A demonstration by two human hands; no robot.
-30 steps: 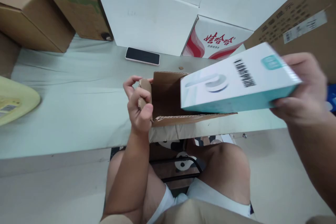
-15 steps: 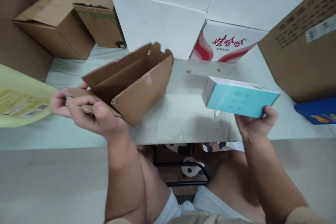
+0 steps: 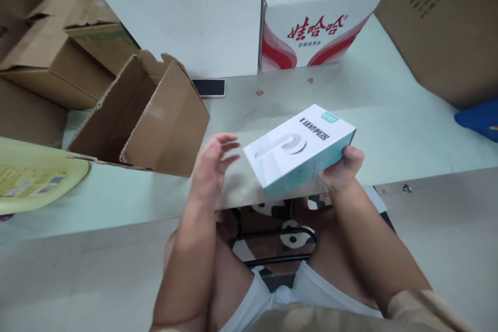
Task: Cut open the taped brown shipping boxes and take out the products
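In the head view, your right hand (image 3: 341, 168) grips the white-and-teal box (image 3: 299, 148) by its near right-hand corner, thumb against the side, the other fingers mostly hidden beneath. From that hand the box reaches out between nine and ten o'clock, its printed face turned up toward you, seemingly held clear of the table (image 3: 408, 129). Its long axis runs from eight o'clock to two o'clock, so its eight o'clock end is the one closest to your left hand (image 3: 210, 165). That hand is empty, fingers spread and a little curled; the box lies at three o'clock from it, just beside the fingertips but apparently not touching. The open-topped carton (image 3: 167, 119) sits at ten o'clock from your left hand, the phone (image 3: 213, 88) at twelve, partly hidden by the carton.
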